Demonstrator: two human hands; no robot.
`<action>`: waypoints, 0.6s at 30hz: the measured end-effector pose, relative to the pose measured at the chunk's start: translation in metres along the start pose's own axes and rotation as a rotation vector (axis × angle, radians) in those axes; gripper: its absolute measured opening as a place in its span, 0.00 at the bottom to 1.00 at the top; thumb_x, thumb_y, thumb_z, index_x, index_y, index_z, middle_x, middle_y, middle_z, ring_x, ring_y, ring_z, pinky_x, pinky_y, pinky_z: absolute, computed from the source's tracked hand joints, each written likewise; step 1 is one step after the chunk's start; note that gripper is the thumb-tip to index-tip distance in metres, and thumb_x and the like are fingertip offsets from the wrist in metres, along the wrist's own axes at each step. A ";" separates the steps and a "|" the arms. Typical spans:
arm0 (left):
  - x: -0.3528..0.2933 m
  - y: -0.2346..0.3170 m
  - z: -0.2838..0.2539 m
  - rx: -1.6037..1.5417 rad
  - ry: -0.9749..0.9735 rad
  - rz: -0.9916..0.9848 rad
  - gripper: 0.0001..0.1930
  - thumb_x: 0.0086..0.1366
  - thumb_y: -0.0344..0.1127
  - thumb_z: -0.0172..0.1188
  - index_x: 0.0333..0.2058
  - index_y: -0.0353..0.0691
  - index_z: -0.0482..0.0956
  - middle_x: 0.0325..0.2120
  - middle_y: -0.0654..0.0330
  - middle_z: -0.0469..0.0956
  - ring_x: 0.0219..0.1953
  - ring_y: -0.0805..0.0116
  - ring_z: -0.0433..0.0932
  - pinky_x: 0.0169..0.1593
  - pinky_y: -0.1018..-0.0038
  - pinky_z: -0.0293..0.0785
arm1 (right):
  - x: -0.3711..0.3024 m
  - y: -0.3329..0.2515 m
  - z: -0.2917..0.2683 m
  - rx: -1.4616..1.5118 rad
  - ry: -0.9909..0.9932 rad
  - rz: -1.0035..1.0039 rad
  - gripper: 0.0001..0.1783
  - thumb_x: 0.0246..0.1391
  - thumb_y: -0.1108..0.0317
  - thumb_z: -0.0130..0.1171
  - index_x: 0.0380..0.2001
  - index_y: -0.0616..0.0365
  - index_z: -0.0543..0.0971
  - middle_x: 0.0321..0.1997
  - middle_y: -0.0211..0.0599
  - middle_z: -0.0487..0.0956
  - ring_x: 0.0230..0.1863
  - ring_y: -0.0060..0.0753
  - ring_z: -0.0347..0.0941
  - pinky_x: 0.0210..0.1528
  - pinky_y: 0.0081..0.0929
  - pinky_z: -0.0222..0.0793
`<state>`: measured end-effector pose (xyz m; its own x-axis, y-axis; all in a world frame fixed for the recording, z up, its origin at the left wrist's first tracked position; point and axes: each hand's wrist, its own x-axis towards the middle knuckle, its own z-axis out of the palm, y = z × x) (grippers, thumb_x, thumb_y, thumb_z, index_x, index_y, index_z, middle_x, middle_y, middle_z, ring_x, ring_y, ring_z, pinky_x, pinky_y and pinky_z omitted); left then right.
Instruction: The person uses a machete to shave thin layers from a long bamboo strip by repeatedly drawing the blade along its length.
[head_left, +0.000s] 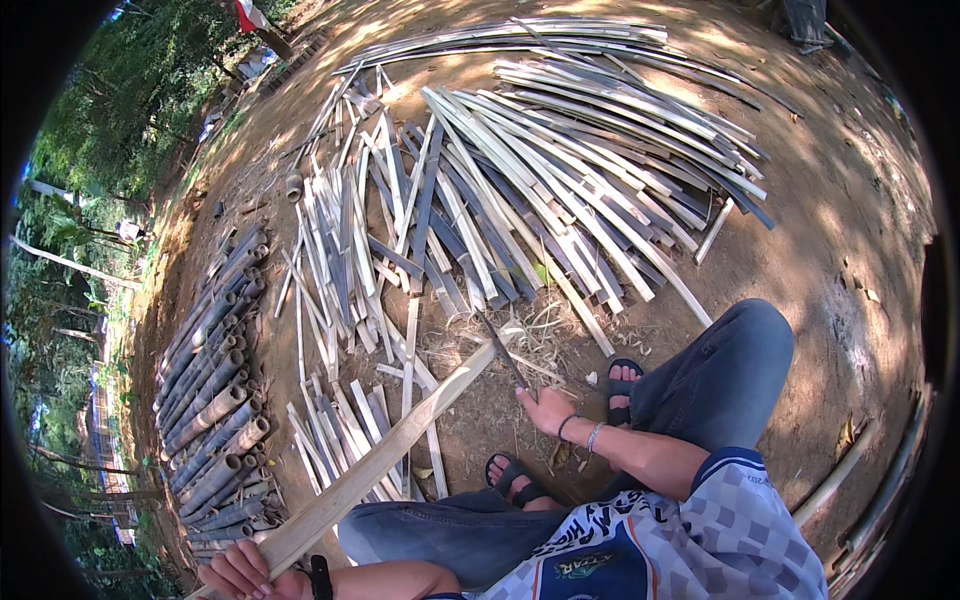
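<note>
A long split bamboo strip (pixel 372 462), pale side up, runs slantwise from the lower left toward the middle. My left hand (pixel 252 574) is closed around its near end. In front of my body my right hand (pixel 549 411) grips a long dark-bladed knife (pixel 506 357); its handle is mostly hidden in my fingers. The blade points up and to the left and crosses the strip close to its far end. They appear to touch there. Thin curled shavings (pixel 540 335) lie on the ground just beyond the blade.
A wide heap of split bamboo strips (pixel 560 190) spreads ahead, with shorter strips (pixel 345 425) nearer at left. Stacked round bamboo poles (pixel 215 390) lie at far left. My sandaled feet (pixel 520 485) rest on bare dirt (pixel 840 200). More poles (pixel 845 470) lie at right.
</note>
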<state>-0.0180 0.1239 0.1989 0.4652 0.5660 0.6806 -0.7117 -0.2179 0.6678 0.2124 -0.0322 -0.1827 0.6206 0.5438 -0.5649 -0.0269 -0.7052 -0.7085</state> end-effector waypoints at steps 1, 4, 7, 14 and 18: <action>-0.008 0.012 0.002 0.035 0.128 0.062 0.22 0.69 0.47 0.44 0.17 0.47 0.55 0.09 0.69 0.53 0.10 0.80 0.53 0.19 0.81 0.49 | -0.009 0.006 0.005 0.028 0.064 -0.110 0.40 0.58 0.37 0.42 0.20 0.71 0.75 0.21 0.63 0.75 0.31 0.62 0.76 0.37 0.49 0.70; -0.036 0.076 -0.025 0.115 0.049 0.094 0.21 0.70 0.46 0.44 0.17 0.48 0.55 0.09 0.69 0.53 0.11 0.79 0.53 0.19 0.80 0.51 | -0.030 -0.011 0.012 0.026 -0.012 -0.208 0.37 0.59 0.39 0.43 0.24 0.71 0.75 0.22 0.62 0.75 0.30 0.62 0.76 0.36 0.49 0.70; -0.053 0.111 0.002 0.152 0.140 0.145 0.24 0.66 0.57 0.45 0.18 0.46 0.61 0.11 0.68 0.59 0.11 0.76 0.59 0.22 0.78 0.57 | -0.044 -0.024 0.011 -0.089 -0.136 -0.255 0.35 0.59 0.40 0.45 0.28 0.70 0.76 0.25 0.62 0.77 0.34 0.61 0.76 0.40 0.48 0.71; -0.077 0.179 0.035 0.317 0.143 0.234 0.26 0.65 0.59 0.43 0.18 0.44 0.62 0.12 0.68 0.59 0.14 0.76 0.60 0.25 0.76 0.59 | -0.063 -0.049 0.049 0.013 -0.324 -0.357 0.32 0.60 0.42 0.45 0.25 0.64 0.76 0.19 0.50 0.78 0.26 0.53 0.78 0.34 0.45 0.73; -0.074 0.164 0.032 0.281 0.215 0.176 0.28 0.65 0.62 0.43 0.19 0.42 0.62 0.13 0.65 0.61 0.15 0.71 0.62 0.26 0.73 0.60 | -0.062 -0.039 0.068 0.032 -0.381 -0.326 0.32 0.59 0.42 0.47 0.22 0.64 0.77 0.19 0.51 0.78 0.27 0.53 0.78 0.35 0.43 0.73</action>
<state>-0.1520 0.0211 0.2676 0.2068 0.6475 0.7334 -0.5854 -0.5187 0.6231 0.1218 -0.0076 -0.1487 0.2703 0.8655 -0.4218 0.0929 -0.4595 -0.8833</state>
